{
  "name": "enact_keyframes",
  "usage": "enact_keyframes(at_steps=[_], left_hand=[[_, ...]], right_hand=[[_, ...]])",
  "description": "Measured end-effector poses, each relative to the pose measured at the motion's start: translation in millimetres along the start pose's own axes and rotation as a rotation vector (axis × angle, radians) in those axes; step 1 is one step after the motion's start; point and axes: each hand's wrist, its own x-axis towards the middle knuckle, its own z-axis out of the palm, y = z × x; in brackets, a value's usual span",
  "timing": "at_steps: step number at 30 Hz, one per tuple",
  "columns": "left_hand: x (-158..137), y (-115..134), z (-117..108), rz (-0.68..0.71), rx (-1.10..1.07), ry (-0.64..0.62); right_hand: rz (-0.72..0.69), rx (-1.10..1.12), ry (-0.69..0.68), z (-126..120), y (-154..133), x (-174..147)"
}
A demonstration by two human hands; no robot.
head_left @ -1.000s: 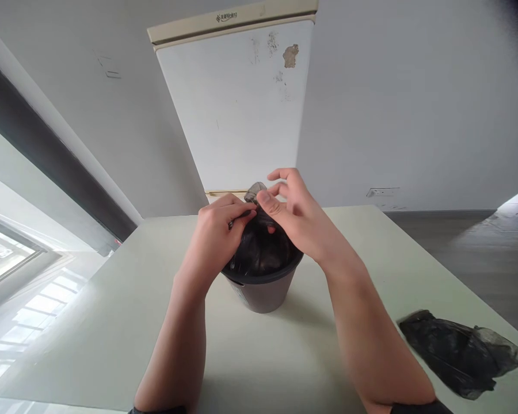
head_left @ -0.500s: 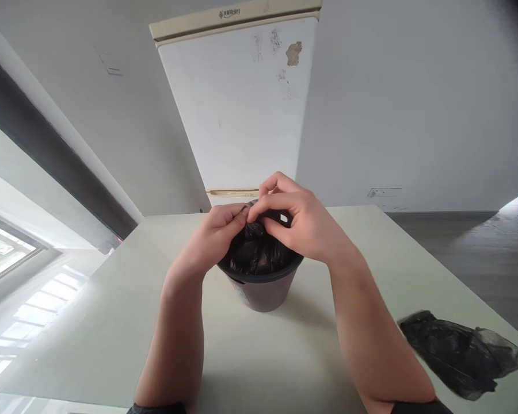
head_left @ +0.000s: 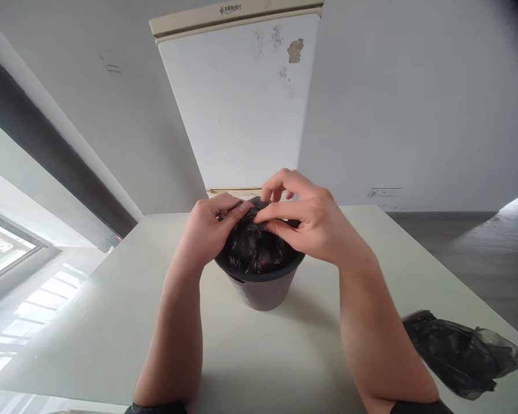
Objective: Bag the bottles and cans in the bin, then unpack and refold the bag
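Observation:
A trash can (head_left: 265,293) with a dark rim and a greyish-brown body stands upright on the table. Bunched inside it is a shiny black garbage bag (head_left: 252,250), its gathered top rising to rim height. My left hand (head_left: 213,227) pinches the bag's top at the left, thumb pressed on the plastic. From the right, my right hand (head_left: 304,215) grips the same gathered plastic between thumb and index finger, with its other fingers curled above. Part of the far rim is hidden behind my hands.
A second black plastic bag (head_left: 464,353) lies crumpled on the pale table (head_left: 250,356) near its right edge. Behind the table's far edge stands a white refrigerator (head_left: 242,109) against the grey wall. A bright window (head_left: 4,247) is at the left.
My hands have moved slightly apart, the right one shifting right. More of the bag's gathered top now shows between my fingers. The trash can stays in place.

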Motion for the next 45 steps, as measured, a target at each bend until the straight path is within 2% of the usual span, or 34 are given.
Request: enact_keyframes(at_steps=[4, 7, 11, 16, 20, 23, 26, 28, 31, 34, 37, 39, 45], left_hand=[[1.1, -3.8, 1.2, 0.001, 0.009, 0.039], [4.7, -9.7, 5.3, -0.02, 0.108, 0.108], [13.5, -24.7, 7.4, -0.032, 0.328, 0.214], [20.2, -37.7, 0.4, -0.07, 0.467, 0.195], [21.8, -40.4, -1.8, -0.07, 0.476, 0.184], [23.0, -42.2, -1.3, -0.066, 0.487, 0.168], [23.1, -43.5, -2.6, -0.08, 0.458, 0.178], [21.1, -41.9, -4.7, -0.096, 0.362, 0.2], [14.7, -32.5, -6.6, -0.112, 0.097, 0.208], [8.6, -18.6, -4.5, -0.131, -0.203, 0.123], [6.7, -10.5, -0.7, -0.173, -0.405, 0.014], [7.6, -10.5, 0.5, -0.21, -0.46, -0.002], [9.0, -13.9, -2.4, -0.195, -0.494, -0.013]], right_hand=[[0.069, -0.006, -0.017, -9.4, -0.3, -2.7], [0.11, -0.008, -0.052, -15.2, 0.0, -3.1], [0.231, -0.031, -0.211, -19.9, -2.6, -3.8], [0.415, -0.017, -0.468, -21.9, -6.3, -6.4], [0.568, -0.032, -0.531, -19.6, -3.3, -7.3], [0.609, -0.041, -0.55, -19.5, -0.9, -7.8], [0.578, 0.006, -0.495, -22.9, -0.8, -7.6], [0.551, 0.075, -0.391, -24.3, -0.9, -5.8], [0.561, 0.239, -0.169, -18.2, -0.1, 0.1], [0.601, 0.482, -0.017, -1.4, 0.8, 7.1], [0.628, 0.792, -0.003, 14.9, -0.3, 11.2], [0.645, 0.941, -0.018, 20.7, -0.9, 11.7], [0.683, 1.024, 0.099, 23.4, 4.0, 10.8]])
